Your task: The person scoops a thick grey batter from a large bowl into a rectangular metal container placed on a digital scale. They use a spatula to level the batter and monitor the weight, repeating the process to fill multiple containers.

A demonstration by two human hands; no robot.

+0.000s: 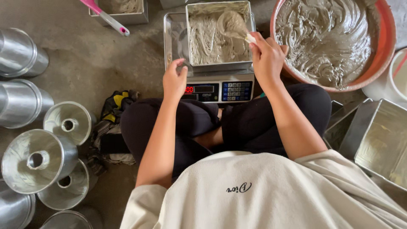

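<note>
I sit cross-legged on the floor in front of a digital scale [218, 90] with a lit red display. On its steel platform stands a square metal baking tin [246, 12] partly filled with grey-brown batter. My right hand [266, 57] grips the pale handle of a spatula [234, 25] whose blade, coated in batter, is over the tin. My left hand [174, 79] hovers open, fingers apart, by the near left corner of the scale, holding nothing.
A large orange basin [388, 38] of the same batter stands at the right. Square tins [379, 140] are stacked at the near right. Several round tube cake pans [38, 159] lie at the left. A pink-handled spatula [106, 18] rests in another tin behind. A crumpled cloth [112, 123] lies by my knee.
</note>
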